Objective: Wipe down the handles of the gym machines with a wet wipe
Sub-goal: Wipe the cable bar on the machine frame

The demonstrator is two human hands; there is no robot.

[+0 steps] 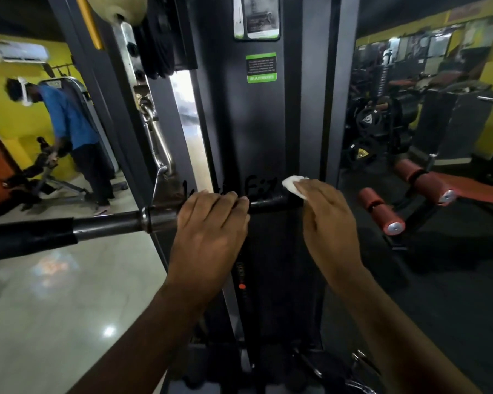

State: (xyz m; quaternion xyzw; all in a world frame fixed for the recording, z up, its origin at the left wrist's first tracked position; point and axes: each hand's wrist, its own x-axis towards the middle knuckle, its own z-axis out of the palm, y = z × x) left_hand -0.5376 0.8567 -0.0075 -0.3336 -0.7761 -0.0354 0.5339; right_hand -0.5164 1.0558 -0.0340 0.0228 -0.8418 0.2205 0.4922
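Most of the wet wipe (292, 185) lay hidden under the right hand (325, 220), along with that end of the bar (111, 223). The left hand (211, 231) covered the bar's middle; beyond it the bar ran off-frame. The label (261, 68) above both hands was unreadably blurred.

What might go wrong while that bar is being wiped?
The bar hangs from a metal link, so it may swing if the left hand loosens its grip. The small wet wipe sits only under the fingertips of the right hand and might slip off. The part under the left hand could get missed.
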